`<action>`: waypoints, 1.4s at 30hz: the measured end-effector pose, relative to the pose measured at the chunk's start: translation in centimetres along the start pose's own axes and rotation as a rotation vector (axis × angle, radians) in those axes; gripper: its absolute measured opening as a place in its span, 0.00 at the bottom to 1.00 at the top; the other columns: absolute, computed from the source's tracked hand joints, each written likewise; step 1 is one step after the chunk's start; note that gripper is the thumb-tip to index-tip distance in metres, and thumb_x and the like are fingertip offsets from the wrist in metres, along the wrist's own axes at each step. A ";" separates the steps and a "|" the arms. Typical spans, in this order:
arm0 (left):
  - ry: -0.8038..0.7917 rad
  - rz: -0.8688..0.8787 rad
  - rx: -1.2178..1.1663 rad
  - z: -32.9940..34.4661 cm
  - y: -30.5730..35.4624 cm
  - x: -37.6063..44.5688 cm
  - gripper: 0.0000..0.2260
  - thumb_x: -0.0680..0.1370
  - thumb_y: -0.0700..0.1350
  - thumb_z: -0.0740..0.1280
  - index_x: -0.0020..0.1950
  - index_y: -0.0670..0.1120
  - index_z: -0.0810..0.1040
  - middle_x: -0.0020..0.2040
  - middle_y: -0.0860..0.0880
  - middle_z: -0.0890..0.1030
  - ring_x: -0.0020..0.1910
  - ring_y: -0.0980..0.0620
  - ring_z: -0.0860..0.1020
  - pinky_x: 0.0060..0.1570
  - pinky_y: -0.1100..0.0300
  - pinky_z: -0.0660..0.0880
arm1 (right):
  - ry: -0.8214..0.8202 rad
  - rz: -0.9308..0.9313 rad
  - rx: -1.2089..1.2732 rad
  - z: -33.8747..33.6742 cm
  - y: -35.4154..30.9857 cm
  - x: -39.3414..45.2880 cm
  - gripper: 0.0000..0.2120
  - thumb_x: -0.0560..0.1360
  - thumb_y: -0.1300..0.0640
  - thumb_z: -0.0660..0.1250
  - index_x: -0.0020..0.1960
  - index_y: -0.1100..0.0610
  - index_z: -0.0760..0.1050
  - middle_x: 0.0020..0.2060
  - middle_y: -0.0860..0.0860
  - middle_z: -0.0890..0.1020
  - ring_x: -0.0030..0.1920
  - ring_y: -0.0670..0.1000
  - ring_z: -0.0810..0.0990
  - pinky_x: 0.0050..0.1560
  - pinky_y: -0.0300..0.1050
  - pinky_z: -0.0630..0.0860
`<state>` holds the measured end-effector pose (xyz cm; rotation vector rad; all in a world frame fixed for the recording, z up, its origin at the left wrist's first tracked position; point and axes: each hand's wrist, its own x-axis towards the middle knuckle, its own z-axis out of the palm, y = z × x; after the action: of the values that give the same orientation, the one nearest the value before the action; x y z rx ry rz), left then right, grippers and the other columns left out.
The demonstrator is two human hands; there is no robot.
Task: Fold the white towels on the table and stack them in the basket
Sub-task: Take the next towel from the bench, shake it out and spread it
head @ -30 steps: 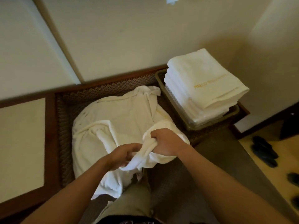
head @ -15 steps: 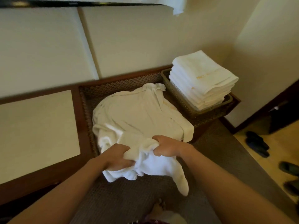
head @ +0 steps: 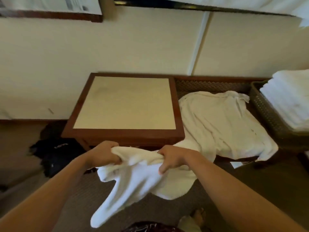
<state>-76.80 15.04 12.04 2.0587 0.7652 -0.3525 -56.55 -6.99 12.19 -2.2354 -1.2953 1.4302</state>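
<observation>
A dark bag (head: 55, 154) lay on the floor at far left, beside a wooden table (head: 123, 134) with a pale inlaid top. In front of that table, a person's left hand (head: 104, 154) gripped one end of a bunched white towel (head: 138, 174), fingers curled tight into the cloth; the right hand (head: 172, 158) clutched the other end the same way, the towel's loose length drooping between and below both forearms. Farther right, a heap of unfolded white towels (head: 222, 124) sprawled over a woven-topped bench. At the right edge, folded towels (head: 291, 101) sat stacked in a perforated basket (head: 265, 113).
</observation>
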 end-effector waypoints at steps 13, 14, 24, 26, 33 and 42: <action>0.757 -0.107 -0.109 -5.2 -9.8 -5.5 0.07 0.73 0.42 0.72 0.41 0.44 0.74 0.39 0.44 0.79 0.39 0.46 0.76 0.34 0.54 0.71 | 0.360 0.015 -0.435 1.6 -5.9 1.1 0.12 0.77 0.44 0.70 0.41 0.48 0.71 0.38 0.46 0.76 0.39 0.48 0.73 0.51 0.52 0.67; 0.795 -0.109 -0.099 -5.4 -10.0 -5.7 0.07 0.74 0.43 0.71 0.41 0.45 0.74 0.39 0.45 0.79 0.38 0.47 0.76 0.34 0.55 0.71 | 0.418 0.026 -0.405 2.0 -5.5 1.2 0.13 0.78 0.45 0.70 0.41 0.49 0.70 0.38 0.47 0.76 0.39 0.50 0.75 0.47 0.50 0.68; 0.634 0.073 0.459 -4.5 -10.0 -4.5 0.17 0.72 0.46 0.73 0.37 0.55 0.64 0.33 0.55 0.73 0.38 0.49 0.71 0.44 0.52 0.63 | 0.534 0.140 -0.010 3.8 -7.6 2.5 0.28 0.73 0.45 0.75 0.68 0.53 0.71 0.62 0.53 0.78 0.56 0.53 0.80 0.51 0.46 0.79; 0.642 0.256 0.478 -2.9 -8.9 -4.4 0.18 0.68 0.38 0.72 0.37 0.56 0.64 0.31 0.57 0.68 0.35 0.53 0.66 0.46 0.51 0.63 | 0.407 -0.028 -0.045 4.6 -9.3 2.3 0.43 0.71 0.41 0.77 0.79 0.48 0.61 0.72 0.52 0.74 0.68 0.54 0.76 0.62 0.47 0.76; 0.500 0.509 0.066 1.0 -2.8 -4.3 0.13 0.68 0.43 0.69 0.38 0.56 0.65 0.32 0.55 0.71 0.32 0.55 0.66 0.38 0.59 0.64 | 0.268 -0.133 -0.085 6.2 -12.2 4.0 0.11 0.79 0.45 0.68 0.54 0.50 0.82 0.42 0.47 0.83 0.40 0.48 0.79 0.40 0.46 0.73; 0.087 0.250 -0.343 4.9 -4.7 -3.7 0.08 0.68 0.38 0.68 0.37 0.52 0.76 0.33 0.50 0.76 0.31 0.52 0.73 0.32 0.54 0.70 | 0.364 -0.253 0.170 3.4 -10.9 1.7 0.09 0.71 0.58 0.66 0.42 0.65 0.80 0.36 0.58 0.81 0.37 0.49 0.75 0.41 0.48 0.71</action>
<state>-82.45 11.56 8.04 1.8233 0.5649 0.0101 -65.18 -0.10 15.47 -2.0147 -1.2278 0.9532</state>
